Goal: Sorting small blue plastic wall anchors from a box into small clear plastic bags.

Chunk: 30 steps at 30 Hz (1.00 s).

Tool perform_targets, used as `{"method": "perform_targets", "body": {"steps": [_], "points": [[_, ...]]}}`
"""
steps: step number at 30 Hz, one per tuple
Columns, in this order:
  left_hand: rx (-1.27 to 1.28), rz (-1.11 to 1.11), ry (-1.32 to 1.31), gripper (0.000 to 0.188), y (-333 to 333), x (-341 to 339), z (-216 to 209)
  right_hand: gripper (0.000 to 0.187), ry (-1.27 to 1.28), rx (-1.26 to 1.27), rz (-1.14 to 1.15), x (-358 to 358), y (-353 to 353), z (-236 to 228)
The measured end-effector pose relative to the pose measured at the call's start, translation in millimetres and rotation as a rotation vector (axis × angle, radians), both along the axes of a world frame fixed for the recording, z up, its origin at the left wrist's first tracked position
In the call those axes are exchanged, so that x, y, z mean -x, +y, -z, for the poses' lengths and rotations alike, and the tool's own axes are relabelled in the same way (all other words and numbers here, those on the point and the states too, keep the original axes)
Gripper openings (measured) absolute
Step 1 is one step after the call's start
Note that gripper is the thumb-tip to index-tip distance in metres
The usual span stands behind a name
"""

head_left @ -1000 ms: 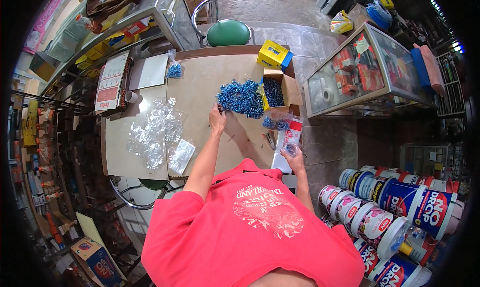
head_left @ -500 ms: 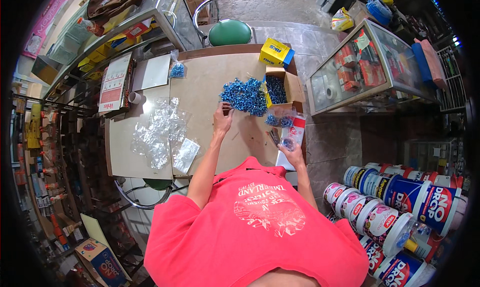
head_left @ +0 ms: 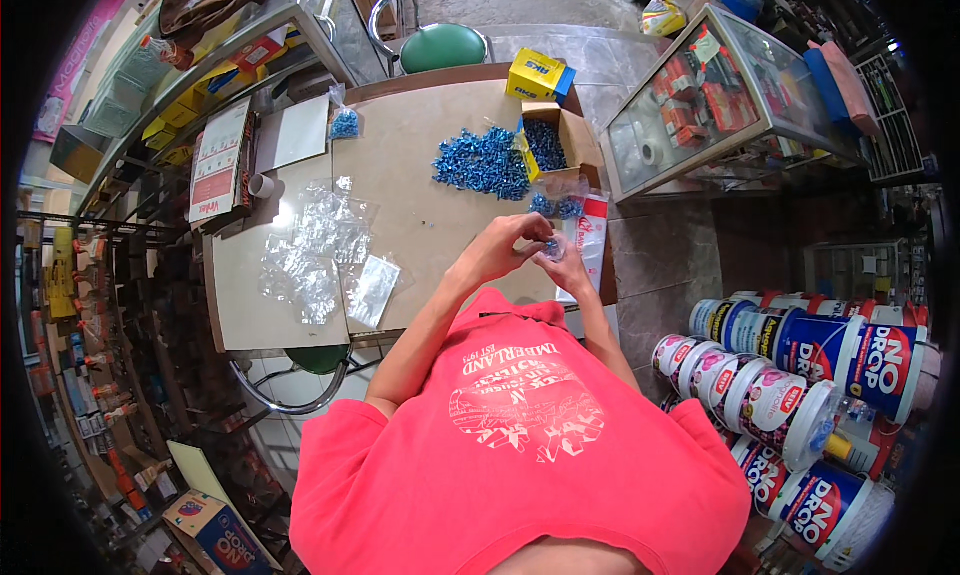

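My left hand (head_left: 508, 247) is over the table's near edge, its fingers curled together at the mouth of a small clear plastic bag (head_left: 553, 247). What its fingertips pinch, if anything, is hidden. Wrapped round that bag, my right hand (head_left: 570, 272) holds it up with some blue pieces inside. Beyond the hands spreads a heap of small shiny blue metal pieces (head_left: 482, 163), too small to name exactly. An open yellow carton (head_left: 572, 140) full of the same pieces lies against the heap's right side. Filled clear bags (head_left: 556, 204) lie just in front of the carton.
Empty clear bags (head_left: 318, 240) are scattered on the table's left, beside a flat stack of bags (head_left: 374, 290). One filled bag (head_left: 344, 124) lies at the back. A closed yellow box (head_left: 538, 77) stands behind the carton. A glass case (head_left: 690, 105) and paint pails (head_left: 770, 405) flank the right.
My left hand has moved from the heap's near edge toward me and right, to the bag in my right hand. The right hand has shifted slightly up and left. The head view has shifted slightly.
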<state>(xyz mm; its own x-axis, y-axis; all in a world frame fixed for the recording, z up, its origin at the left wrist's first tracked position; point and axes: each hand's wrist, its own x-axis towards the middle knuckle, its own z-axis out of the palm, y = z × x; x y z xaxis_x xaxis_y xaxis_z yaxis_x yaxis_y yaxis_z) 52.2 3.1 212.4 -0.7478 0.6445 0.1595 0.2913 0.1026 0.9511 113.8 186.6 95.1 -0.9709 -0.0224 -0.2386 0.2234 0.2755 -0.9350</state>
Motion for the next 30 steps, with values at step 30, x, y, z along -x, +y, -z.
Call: {"method": "perform_targets", "body": {"steps": [30], "points": [[0.327,-0.453,-0.016,0.024,-76.2,63.2,157.5,0.046,0.024,0.864,0.365,-26.1,-1.2,-76.1]]}}
